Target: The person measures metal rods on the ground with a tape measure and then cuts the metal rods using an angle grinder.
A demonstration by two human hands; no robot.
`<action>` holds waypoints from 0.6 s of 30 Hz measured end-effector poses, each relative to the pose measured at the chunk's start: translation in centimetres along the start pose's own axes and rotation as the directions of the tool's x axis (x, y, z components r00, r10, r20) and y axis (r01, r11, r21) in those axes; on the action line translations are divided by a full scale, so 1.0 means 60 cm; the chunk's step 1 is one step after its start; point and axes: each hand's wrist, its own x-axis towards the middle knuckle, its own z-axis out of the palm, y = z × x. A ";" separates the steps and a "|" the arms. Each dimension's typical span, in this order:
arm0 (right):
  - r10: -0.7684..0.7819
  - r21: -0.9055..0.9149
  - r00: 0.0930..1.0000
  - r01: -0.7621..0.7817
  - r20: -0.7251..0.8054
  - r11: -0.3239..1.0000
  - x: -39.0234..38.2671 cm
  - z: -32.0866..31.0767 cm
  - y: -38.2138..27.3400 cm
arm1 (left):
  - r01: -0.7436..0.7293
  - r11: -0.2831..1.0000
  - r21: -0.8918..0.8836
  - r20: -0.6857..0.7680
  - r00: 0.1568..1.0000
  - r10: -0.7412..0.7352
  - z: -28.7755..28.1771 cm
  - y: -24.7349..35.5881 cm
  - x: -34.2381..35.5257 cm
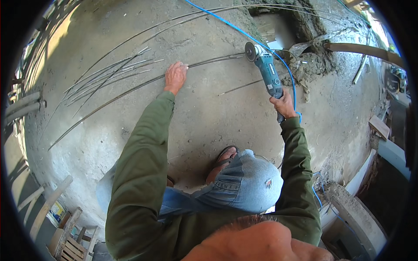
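Your left hand [175, 76] presses down on a long steel rod [130, 90] lying on the concrete floor [209, 122]. The fingers [182, 66] are spread and laid flat over the rod, not curled around it, most likely to pin it so it cannot jump or roll. The rod runs out from under those fingers toward the grinder [266, 71], and its far end meets the disc [250, 51] there.

Your right hand [284, 105] is wrapped tight around the grinder's rear handle, fingers fully closed on it, with the disc tilted down onto the rod. Gripping at the back probably keeps your hand clear of the disc.

The blue cable [226, 22] trails away behind the grinder, off the rod. A bundle of rods [109, 74] lies beyond your left hand, on the side away from the grinder. A short rod [239, 88] lies just beside the grinder, apart from both hands.
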 end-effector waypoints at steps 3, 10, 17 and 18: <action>0.102 0.066 0.993 -0.106 0.060 0.992 0.004 0.005 -0.009 | 0.015 1.000 0.008 0.022 1.000 -0.015 0.001 -0.003 -0.008; 0.070 0.058 0.996 -0.073 0.056 0.996 0.024 0.008 0.000 | -0.001 0.999 0.034 0.036 0.999 0.000 0.003 -0.014 -0.007; 0.060 0.003 0.997 -0.061 0.043 0.998 0.027 0.017 0.004 | 0.003 0.999 0.043 0.050 0.999 -0.005 -0.008 -0.003 -0.006; 0.059 0.005 0.997 -0.059 0.048 0.998 0.026 0.017 0.005 | 0.001 0.999 0.043 0.051 0.999 -0.003 -0.009 -0.001 -0.005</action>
